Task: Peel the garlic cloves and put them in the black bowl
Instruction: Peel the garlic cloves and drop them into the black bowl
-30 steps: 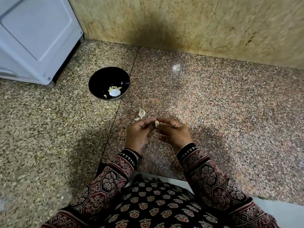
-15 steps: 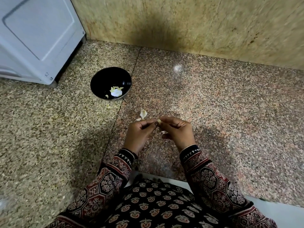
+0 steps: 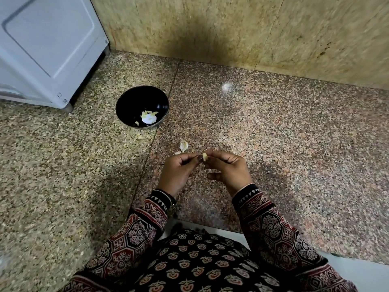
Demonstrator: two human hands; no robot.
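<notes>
A small, pale yellowish garlic clove [image 3: 204,157] is sitting pinched between both hands, above the speckled granite counter [image 3: 294,144]. The left hand [image 3: 179,171] is curling its grip onto the clove's left side, while the right hand [image 3: 228,168] is gripping it with thumb and forefinger. A papery bit seems to be hanging under the right fingers, though it is blurred. Dry whitish peel scraps [image 3: 183,146] are lying on the counter just beyond the hands. Farther left, the round black bowl [image 3: 126,106] is holding pale peeled garlic pieces [image 3: 148,118], near a white appliance [image 3: 48,49].
</notes>
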